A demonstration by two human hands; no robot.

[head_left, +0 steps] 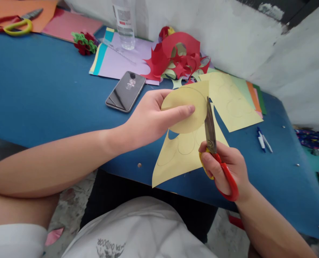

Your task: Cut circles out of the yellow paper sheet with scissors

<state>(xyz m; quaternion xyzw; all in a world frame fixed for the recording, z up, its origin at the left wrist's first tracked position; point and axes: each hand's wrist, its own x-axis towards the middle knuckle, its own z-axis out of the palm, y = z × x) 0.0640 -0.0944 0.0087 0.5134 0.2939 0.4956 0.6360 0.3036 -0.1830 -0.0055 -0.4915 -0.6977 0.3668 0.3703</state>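
My left hand pinches a sheet of yellow paper at its partly cut circle, thumb on top and fingers behind. Pencil outlines of rounded shapes show on the lower part of the sheet, which hangs down toward the table's front edge. In my right hand are scissors with red and yellow handles, thumb and fingers through the loops. Their blades point away from me and lie along the right side of the circle's outline, looking nearly closed.
A phone lies left of the paper on the blue table. Behind are red paper scraps, a bottle and lilac sheets. Another yellow sheet and pens are at right; more scissors lie far left.
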